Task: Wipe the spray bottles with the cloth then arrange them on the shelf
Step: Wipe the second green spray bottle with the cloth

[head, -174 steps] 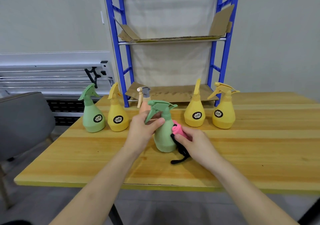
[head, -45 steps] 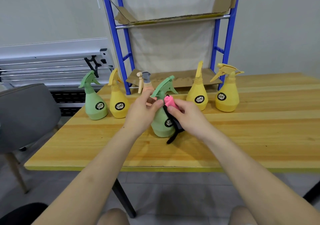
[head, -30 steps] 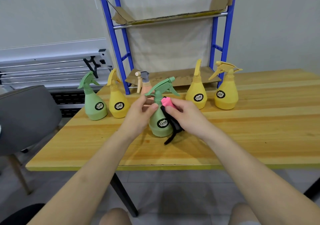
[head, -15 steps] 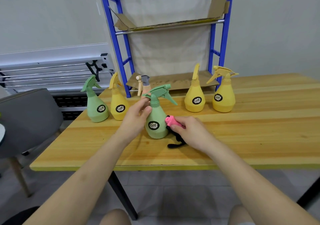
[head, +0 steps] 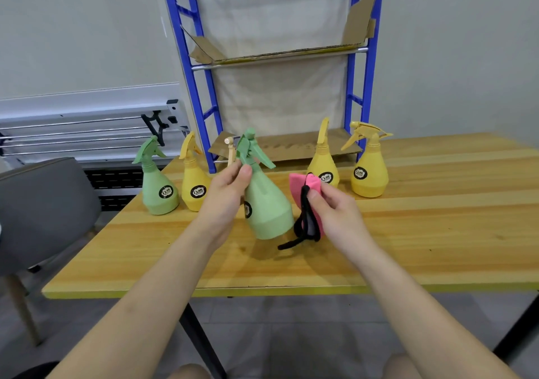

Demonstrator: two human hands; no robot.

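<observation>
Before the blue shelf [head: 204, 87]: left hand [head: 224, 195] grips tilted green spray bottle [head: 267, 206]; right hand [head: 335, 212] pinches pink cloth [head: 303, 186]. Wiping step; next, cloth to bottle.

The left hand [head: 226, 196] covers the tilted green spray bottle's [head: 267, 203] neck and half its label. That bottle hides most of a beige spray bottle [head: 229, 152]. Label print stays unreadable.
</observation>
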